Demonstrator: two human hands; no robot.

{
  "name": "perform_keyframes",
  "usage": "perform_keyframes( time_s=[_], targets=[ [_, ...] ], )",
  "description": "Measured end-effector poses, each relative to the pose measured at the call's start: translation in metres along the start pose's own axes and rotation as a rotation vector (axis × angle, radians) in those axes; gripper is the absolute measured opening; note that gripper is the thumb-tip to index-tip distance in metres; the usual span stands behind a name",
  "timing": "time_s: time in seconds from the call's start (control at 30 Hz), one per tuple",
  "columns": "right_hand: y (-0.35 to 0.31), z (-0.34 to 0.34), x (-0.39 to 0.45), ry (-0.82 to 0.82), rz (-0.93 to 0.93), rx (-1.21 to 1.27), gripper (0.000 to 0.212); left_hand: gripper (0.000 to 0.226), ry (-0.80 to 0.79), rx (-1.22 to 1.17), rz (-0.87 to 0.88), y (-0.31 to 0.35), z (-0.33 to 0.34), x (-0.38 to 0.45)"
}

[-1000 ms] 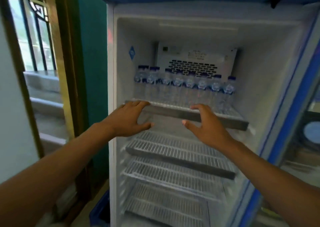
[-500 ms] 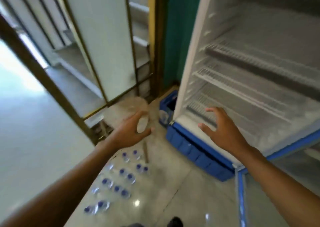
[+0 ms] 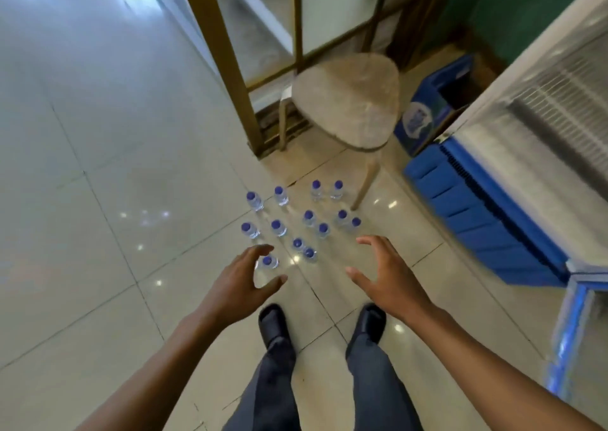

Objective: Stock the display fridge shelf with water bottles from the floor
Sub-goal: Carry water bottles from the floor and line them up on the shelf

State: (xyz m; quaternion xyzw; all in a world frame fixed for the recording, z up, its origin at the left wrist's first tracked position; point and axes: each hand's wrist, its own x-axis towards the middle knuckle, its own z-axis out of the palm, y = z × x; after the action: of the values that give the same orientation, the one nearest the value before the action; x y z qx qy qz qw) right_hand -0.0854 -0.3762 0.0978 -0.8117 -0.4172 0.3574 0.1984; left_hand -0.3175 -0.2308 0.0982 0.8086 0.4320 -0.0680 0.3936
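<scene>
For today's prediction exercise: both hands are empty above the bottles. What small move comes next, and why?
Probably lower the left hand onto the nearest bottle and close a grip: it stands upright directly beneath those spread fingers, while the right hand hovers open.

A wooden stool (image 3: 348, 101) stands beside a blue box (image 3: 427, 111).

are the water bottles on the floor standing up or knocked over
Upright: each of the water bottles shows its blue cap from above, standing on the floor.

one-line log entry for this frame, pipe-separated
phase: reach to floor | left hand: open, empty, above nearest water bottle | right hand: open, empty | water bottles: upright on floor | fridge: door open
</scene>
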Motion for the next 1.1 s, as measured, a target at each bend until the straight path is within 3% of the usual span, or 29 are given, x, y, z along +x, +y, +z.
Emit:
perform_keyframes(
  time_s=[0.17, 0.3, 0.6, 0.7, 0.83, 1.0, 1.1],
  targets=[
    [0.069, 0.101, 0.073, -0.07, 0.07, -0.036, 0.061, 0.06, -0.052, -0.182, -0.098, -0.074, 0.097, 0.071],
    [0.147, 0.196, 0.141, -0.064, 0.1, -0.013, 0.07, 0.06, 0.0, -0.321, -0.196, -0.137, 0.198, 0.147],
    [0.289, 0.385, 0.237, -0.073, 0.094, 0.044, 0.083, 0.053, 0.308, -0.628, -0.536, -0.252, 0.391, 0.283],
    [0.305, 0.422, 0.259, 0.024, 0.117, 0.204, 0.084, 0.056, 0.327, -0.635, -0.435, -0.273, 0.42, 0.307],
    [0.31, 0.444, 0.284, 0.164, 0.062, 0.339, 0.068, 0.068, 0.411, -0.592, -0.294, -0.293, 0.437, 0.327],
    [0.321, 0.441, 0.293, 0.149, -0.041, 0.349, 0.05, 0.061, 0.394, -0.522, -0.203, -0.301, 0.428, 0.339],
    [0.33, 0.429, 0.285, 0.117, 0.047, 0.387, 0.044, 0.052, 0.333, -0.527, -0.234, -0.291, 0.422, 0.345]
  ],
)
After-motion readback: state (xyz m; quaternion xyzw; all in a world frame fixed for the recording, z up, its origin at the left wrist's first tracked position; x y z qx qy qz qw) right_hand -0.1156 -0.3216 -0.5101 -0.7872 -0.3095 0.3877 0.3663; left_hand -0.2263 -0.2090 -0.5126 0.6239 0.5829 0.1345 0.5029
